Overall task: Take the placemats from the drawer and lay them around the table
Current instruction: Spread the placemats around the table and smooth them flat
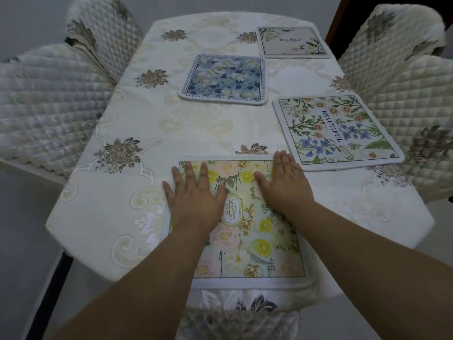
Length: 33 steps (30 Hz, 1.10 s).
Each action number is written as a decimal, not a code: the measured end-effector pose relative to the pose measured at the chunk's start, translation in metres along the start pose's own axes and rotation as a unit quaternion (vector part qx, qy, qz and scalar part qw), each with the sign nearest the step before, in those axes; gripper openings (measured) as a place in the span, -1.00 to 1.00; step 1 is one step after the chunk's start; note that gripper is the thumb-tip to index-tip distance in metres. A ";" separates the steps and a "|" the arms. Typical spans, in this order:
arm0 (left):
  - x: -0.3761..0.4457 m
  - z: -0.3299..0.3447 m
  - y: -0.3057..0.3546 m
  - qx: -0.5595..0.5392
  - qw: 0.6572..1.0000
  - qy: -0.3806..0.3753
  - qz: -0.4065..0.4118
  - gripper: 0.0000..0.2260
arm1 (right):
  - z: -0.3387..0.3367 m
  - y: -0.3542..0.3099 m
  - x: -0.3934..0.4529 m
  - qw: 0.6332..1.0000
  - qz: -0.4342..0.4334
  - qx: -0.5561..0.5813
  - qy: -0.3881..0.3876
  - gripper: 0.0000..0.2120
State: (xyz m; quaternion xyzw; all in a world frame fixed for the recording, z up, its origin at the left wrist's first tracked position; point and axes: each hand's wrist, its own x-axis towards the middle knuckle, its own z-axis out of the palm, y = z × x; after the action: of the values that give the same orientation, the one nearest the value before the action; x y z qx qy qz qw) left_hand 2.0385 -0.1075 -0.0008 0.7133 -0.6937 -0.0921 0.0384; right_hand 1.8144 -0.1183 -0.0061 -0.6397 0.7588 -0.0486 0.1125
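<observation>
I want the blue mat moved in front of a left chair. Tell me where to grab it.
Pinch the blue placemat at its left edge, coming from the left, probably. It lies flat on the tablecloth, so only its thin rim is grippable, and that side is bare.

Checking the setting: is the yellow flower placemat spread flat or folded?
Spread flat: the yellow flower placemat shows its full print and border, with both hands, left and right, pressing it.

Single head cam, wide-angle, looking forward and down over the table from its near end. Left hand and right hand close below; chairs flank the edges.
</observation>
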 end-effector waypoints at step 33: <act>-0.008 0.000 0.001 0.006 0.997 0.012 0.074 -0.38 | -0.039 0.055 0.001 0.986 0.039 -0.119 0.113 -0.88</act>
State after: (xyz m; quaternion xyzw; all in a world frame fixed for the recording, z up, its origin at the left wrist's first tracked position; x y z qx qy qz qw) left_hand 2.0371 -0.0994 0.0000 0.6613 -0.7445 -0.0769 0.0491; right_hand 1.7521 -0.1118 0.0193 -0.6091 0.7912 -0.0254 -0.0490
